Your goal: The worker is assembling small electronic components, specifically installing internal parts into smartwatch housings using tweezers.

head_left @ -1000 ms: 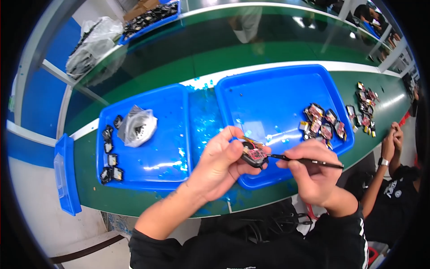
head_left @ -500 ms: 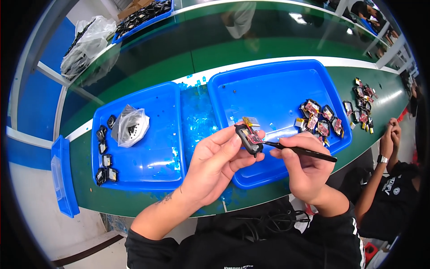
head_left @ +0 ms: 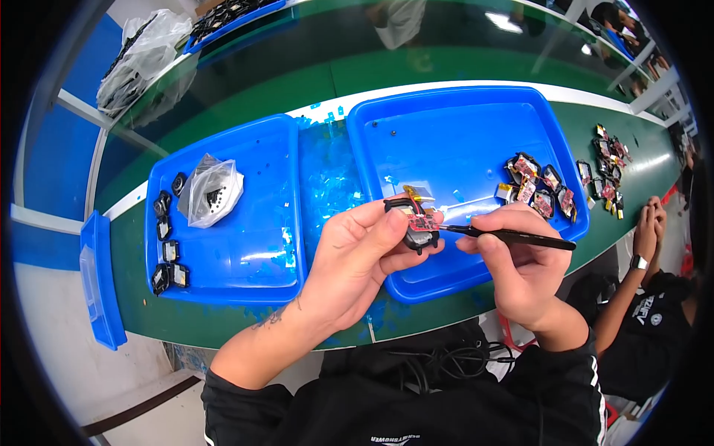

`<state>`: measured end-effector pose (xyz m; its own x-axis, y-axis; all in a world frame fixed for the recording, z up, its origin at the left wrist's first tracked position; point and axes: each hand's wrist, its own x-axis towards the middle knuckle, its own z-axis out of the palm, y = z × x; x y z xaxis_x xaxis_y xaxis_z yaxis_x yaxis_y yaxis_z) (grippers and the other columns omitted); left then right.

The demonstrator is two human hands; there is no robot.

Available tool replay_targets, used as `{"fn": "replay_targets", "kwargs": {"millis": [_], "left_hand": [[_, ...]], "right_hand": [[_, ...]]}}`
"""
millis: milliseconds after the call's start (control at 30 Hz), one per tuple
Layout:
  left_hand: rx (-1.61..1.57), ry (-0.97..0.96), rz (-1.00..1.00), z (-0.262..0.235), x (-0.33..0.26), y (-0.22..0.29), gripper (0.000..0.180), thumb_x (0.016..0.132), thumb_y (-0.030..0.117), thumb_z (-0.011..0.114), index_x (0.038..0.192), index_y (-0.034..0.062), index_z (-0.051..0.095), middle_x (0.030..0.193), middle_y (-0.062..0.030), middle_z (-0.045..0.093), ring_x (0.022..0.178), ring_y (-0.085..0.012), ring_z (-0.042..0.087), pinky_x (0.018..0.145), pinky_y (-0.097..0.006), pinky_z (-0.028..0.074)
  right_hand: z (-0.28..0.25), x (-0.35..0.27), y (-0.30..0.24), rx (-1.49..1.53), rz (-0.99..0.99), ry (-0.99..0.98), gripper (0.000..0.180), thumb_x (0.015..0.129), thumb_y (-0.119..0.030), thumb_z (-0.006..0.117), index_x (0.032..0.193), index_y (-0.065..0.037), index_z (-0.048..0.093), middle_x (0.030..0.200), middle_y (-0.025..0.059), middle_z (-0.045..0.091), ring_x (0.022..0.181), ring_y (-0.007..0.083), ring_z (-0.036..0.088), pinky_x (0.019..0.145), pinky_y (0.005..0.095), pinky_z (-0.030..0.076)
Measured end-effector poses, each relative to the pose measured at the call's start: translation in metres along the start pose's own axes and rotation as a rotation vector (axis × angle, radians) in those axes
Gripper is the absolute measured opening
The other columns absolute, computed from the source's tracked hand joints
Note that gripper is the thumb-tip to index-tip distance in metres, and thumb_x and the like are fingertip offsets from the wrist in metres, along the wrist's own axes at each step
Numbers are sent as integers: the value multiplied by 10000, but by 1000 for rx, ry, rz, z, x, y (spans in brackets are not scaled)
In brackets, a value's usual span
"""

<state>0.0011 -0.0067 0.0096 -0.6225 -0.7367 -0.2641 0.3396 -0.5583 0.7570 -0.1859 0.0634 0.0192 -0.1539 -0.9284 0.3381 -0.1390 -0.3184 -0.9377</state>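
Note:
My left hand [head_left: 362, 249] is closed around a small black device housing [head_left: 421, 238], thumb on top and fingers beneath. A red circuit board [head_left: 424, 222] lies over the housing, and a silver-yellow battery cell [head_left: 419, 192] sticks up from its far side. In my right hand [head_left: 524, 260] I grip a pair of black tweezers [head_left: 524, 238] between thumb and fingers. Their thin tips reach the right edge of the red board; whether they pinch it, I cannot make out. Both hands are raised over the near-left part of the right blue tray [head_left: 446, 123].
Several similar assemblies [head_left: 539, 189] lie at the right tray's right end, with more on the green table [head_left: 611, 167] beyond. The left blue tray [head_left: 286, 201] holds a plastic bag [head_left: 211, 192] of tiny black parts and several black housings [head_left: 171, 251]. A co-worker's hands [head_left: 651, 227] are at far right.
The held housing has turned slightly, and the red board now shows flatter, more face-on. My right hand and the tweezers have shifted a little to the right. The whole view has moved slightly.

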Motion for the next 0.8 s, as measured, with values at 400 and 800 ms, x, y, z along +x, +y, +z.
{"fn": "replay_targets", "kwargs": {"millis": [400, 800], "left_hand": [[64, 31, 50, -1, -1, -1, 489, 917, 343, 598, 1201, -50, 527, 1094, -171, 649, 926, -227, 667, 799, -297, 565], [60, 25, 89, 0, -2, -3, 541, 886, 331, 647, 1240, -53, 508, 1101, -167, 645, 937, -225, 666, 807, -309, 562]], "right_hand": [[-5, 12, -8, -380, -266, -155, 204, 712, 84, 682, 907, 31, 657, 838, 142, 661, 741, 219, 644, 633, 300, 516], [3, -7, 1, -73, -78, 27, 204, 794, 87, 608, 998, 102, 604, 928, 192, 600, 764, 222, 659, 670, 285, 554]]}}
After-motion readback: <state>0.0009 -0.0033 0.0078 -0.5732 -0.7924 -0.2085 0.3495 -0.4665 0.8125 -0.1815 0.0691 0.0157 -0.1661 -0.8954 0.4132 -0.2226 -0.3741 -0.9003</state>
